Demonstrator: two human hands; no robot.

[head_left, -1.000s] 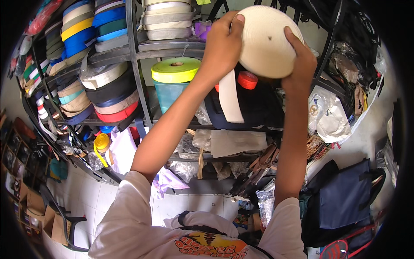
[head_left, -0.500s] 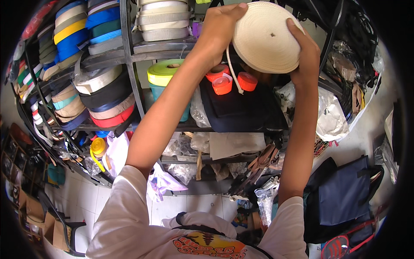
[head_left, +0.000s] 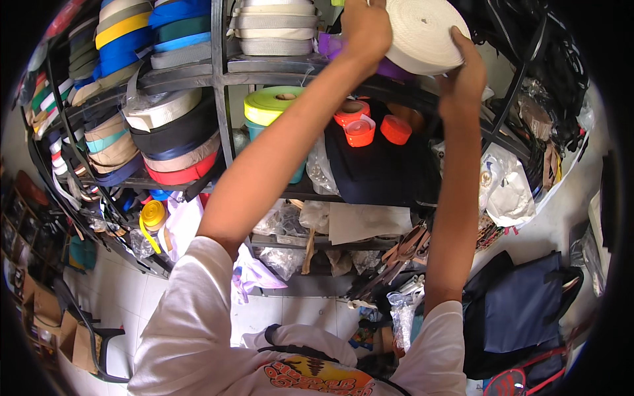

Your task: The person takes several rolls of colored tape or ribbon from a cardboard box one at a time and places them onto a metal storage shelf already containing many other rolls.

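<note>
A large cream roll of webbing (head_left: 426, 33) is held up between my hands at the top of the view, in front of the upper shelf. My left hand (head_left: 366, 32) grips its left rim, with the fingers closed at the edge. On the opposite side, my right hand (head_left: 464, 76) clasps the roll, thumb on its flat face and the other fingers hidden behind it. Purple material (head_left: 396, 69) shows just beneath the roll. Below my hands, orange tape rolls (head_left: 360, 132) rest on a dark folded cloth (head_left: 376, 171).
Stacked webbing rolls (head_left: 173, 129) fill the shelves at left. A black metal upright (head_left: 219, 86) divides them. Grey-white rolls (head_left: 276, 30) and a lime roll (head_left: 269, 105) stand near my left forearm. Plastic bags (head_left: 508, 188) hang at right, above a navy bag (head_left: 522, 310).
Both hands have raised the cream roll and moved it toward the shelf. The roll's hanging loose end no longer shows, and purple material is now visible beneath the roll.
</note>
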